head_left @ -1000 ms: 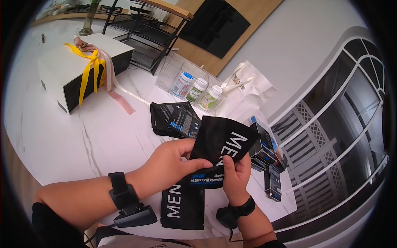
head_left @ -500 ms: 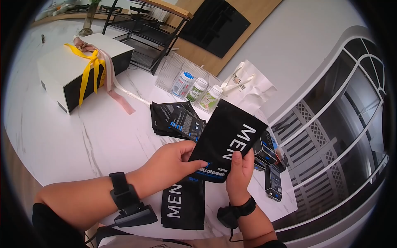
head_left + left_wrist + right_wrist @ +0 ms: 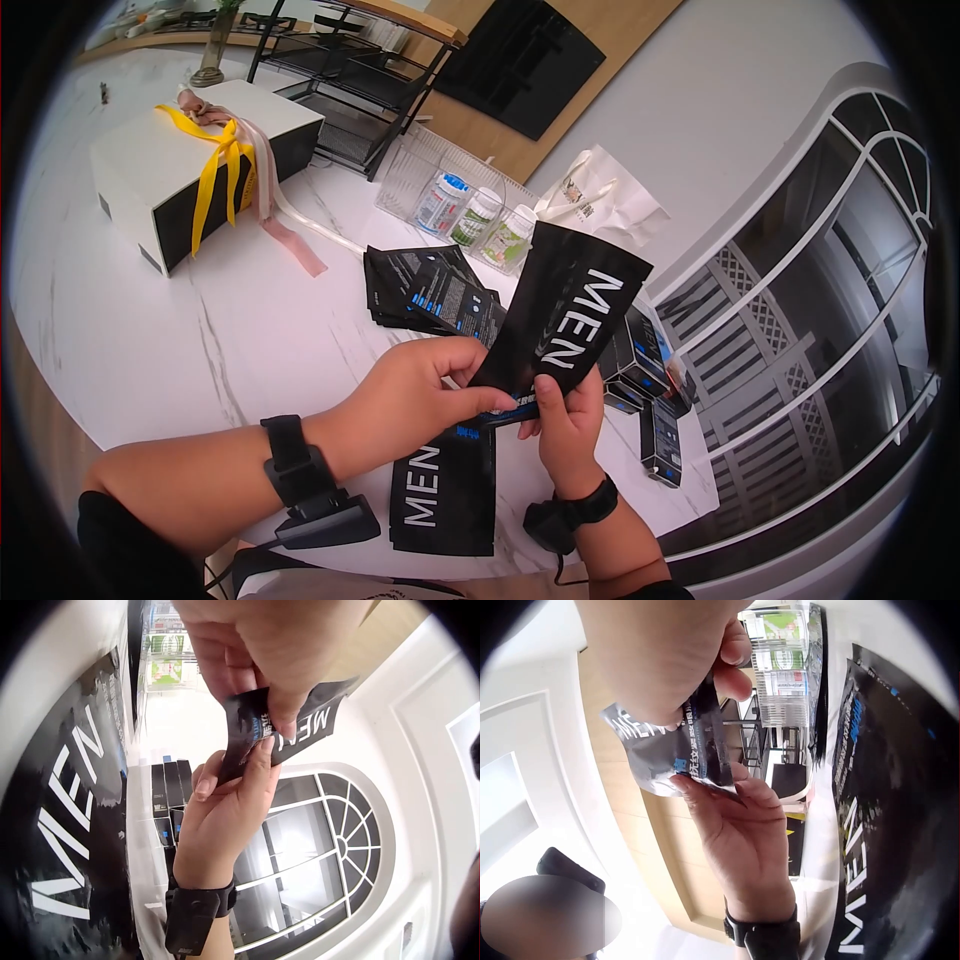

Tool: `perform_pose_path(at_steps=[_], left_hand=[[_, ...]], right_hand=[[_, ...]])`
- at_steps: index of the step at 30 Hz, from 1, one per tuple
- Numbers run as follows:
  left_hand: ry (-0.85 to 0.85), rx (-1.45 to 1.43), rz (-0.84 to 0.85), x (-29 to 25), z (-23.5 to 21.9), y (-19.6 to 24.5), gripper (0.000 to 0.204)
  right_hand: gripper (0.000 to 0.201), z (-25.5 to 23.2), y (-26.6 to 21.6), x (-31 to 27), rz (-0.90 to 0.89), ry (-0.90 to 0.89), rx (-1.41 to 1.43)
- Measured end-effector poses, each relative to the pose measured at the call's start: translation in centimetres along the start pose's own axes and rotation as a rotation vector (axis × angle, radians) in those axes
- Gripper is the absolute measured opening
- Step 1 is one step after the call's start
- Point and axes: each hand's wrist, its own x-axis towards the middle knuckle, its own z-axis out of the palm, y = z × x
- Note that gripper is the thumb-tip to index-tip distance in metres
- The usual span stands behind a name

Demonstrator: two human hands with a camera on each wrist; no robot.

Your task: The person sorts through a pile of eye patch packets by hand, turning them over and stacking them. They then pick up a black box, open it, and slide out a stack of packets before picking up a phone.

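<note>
Between both hands, raised over the table, is a black foil sachet (image 3: 570, 310) printed MEN in white, its lower end bent toward me. My left hand (image 3: 445, 385) pinches its lower left edge between thumb and fingers. At the lower right edge my right hand (image 3: 570, 430) grips it, thumb on the printed face. Both wrist views show the two thumbs close together on the bent sachet (image 3: 251, 724). Beneath the hands a second black MEN sachet (image 3: 440, 500) lies on the white table. Beyond my left hand rests a pile of black sachets (image 3: 420, 290), printed backs up.
Small black boxes (image 3: 660, 440) stand at the right table edge. A clear organiser (image 3: 400, 190) with several bottles, a white paper bag (image 3: 600, 205) and a black wire rack (image 3: 350, 90) are at the back. A white box (image 3: 210, 150) with ribbons sits far left.
The held sachet has risen and tipped more upright, and its lower end is now bent. The right hand shifted slightly along it; the left still pinches the lower left edge.
</note>
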Motion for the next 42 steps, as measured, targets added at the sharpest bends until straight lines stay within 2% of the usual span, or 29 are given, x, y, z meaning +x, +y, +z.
perform_pose_path(at_steps=[2,3,5,8,9,12,15,17,18,20,21,23,27,29,30,32,34,36,38,42], left_hand=[[0.056,0.177,-0.009,0.0,-0.2,0.6,0.022],[0.057,0.177,-0.009,0.1,-0.3,0.7,0.022],[0.055,0.044,-0.058,0.3,-0.6,0.7,0.015],[0.050,0.041,-0.061,0.2,-0.4,0.3,0.014],[0.049,0.041,-0.061,0.2,-0.4,0.2,0.014],[-0.002,0.055,-0.007,0.1,-0.1,-0.4,0.022],[-0.033,-0.023,0.038,0.1,0.0,-0.1,0.020],[0.015,0.129,-0.069,0.1,-0.5,1.4,0.020],[0.015,0.129,-0.069,0.1,-0.2,1.3,0.020],[0.079,-0.140,-0.003,0.1,0.7,0.6,0.018],[0.079,-0.140,-0.003,0.1,0.6,0.1,0.018],[-0.045,0.038,-0.144,0.1,0.1,-0.7,0.018],[0.016,-0.053,-0.254,0.1,-0.3,0.9,0.015],[0.002,-0.038,-0.272,0.2,-0.4,1.2,0.013],[0.002,-0.038,-0.272,0.2,-0.4,1.0,0.013],[-0.035,-0.059,-0.196,0.2,-0.2,0.4,0.014],[-0.039,-0.032,-0.176,0.0,0.1,0.1,0.014],[-0.037,-0.005,-0.155,0.0,0.0,0.4,0.014],[-0.009,-0.012,-0.268,0.1,-0.4,1.4,0.013],[-0.012,-0.030,-0.243,0.1,-0.2,0.6,0.013]], right_hand=[[0.032,0.2,-0.2,-0.3,-0.014,0.029,0.050],[0.032,0.2,-0.2,-0.5,-0.014,0.028,0.050],[0.030,0.3,0.0,-1.2,-0.165,-0.023,-0.049],[0.028,0.2,-0.2,-1.0,-0.176,-0.022,-0.064],[0.030,0.1,0.0,-0.8,-0.125,0.023,-0.041],[0.033,0.0,-0.1,-0.2,-0.037,0.005,0.004],[0.037,0.1,-0.1,-0.2,-0.042,-0.001,0.048],[0.037,0.3,-0.6,-0.2,-0.048,0.003,0.074],[0.033,0.6,-0.9,-0.2,-0.041,0.022,0.087],[0.028,0.7,-1.0,0.0,-0.036,0.045,0.101],[0.028,0.5,-0.9,0.2,-0.017,0.069,0.111],[0.028,0.2,-0.7,0.4,0.033,0.077,0.140],[0.027,0.4,-0.7,-0.5,-0.026,-0.005,0.144],[0.040,0.0,0.2,-1.0,-0.142,-0.127,0.007],[0.040,0.1,-0.1,-0.9,-0.142,-0.128,0.007],[0.027,0.4,-0.9,-0.3,0.017,0.049,0.077],[0.026,0.2,-0.6,0.1,0.021,0.038,0.083],[0.034,0.0,-0.1,-0.1,-0.018,0.030,0.049],[0.034,0.0,0.0,-0.8,-0.033,0.026,0.030],[0.036,-0.3,0.1,-0.9,-0.148,-0.068,-0.002]])
